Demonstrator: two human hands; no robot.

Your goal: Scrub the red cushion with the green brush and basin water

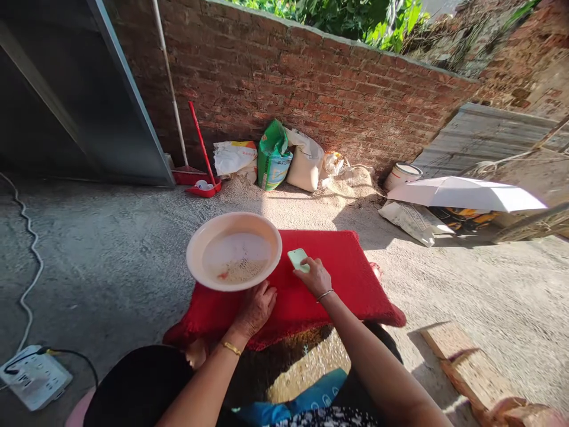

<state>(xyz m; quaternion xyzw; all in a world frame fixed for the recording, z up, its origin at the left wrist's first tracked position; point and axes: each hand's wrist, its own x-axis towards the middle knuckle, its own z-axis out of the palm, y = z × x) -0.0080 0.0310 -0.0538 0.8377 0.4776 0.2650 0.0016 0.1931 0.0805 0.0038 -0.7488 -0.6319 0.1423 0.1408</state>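
Observation:
A red fluffy cloth (329, 249) is spread over a low table in front of me. My right hand (316, 277) is closed on a small mint-green rectangular block with rounded corners (297, 257), held over the cloth; its exact kind is unclear. My left hand (258, 307) rests on the cloth just below the near rim of a pale pink basin (195, 270). Its fingers are curled, and whatever they may hold is hidden. Inside the basin lie pale grains (244, 270) with a small red bit among them.
Along the brick wall (338, 89) stand a green sack (272, 160), a whitish sack (306, 163) and a red dustpan (204, 188). An open umbrella (466, 193) lies at right. Wood blocks (471, 367) are near right; a power strip (35, 376) is at left.

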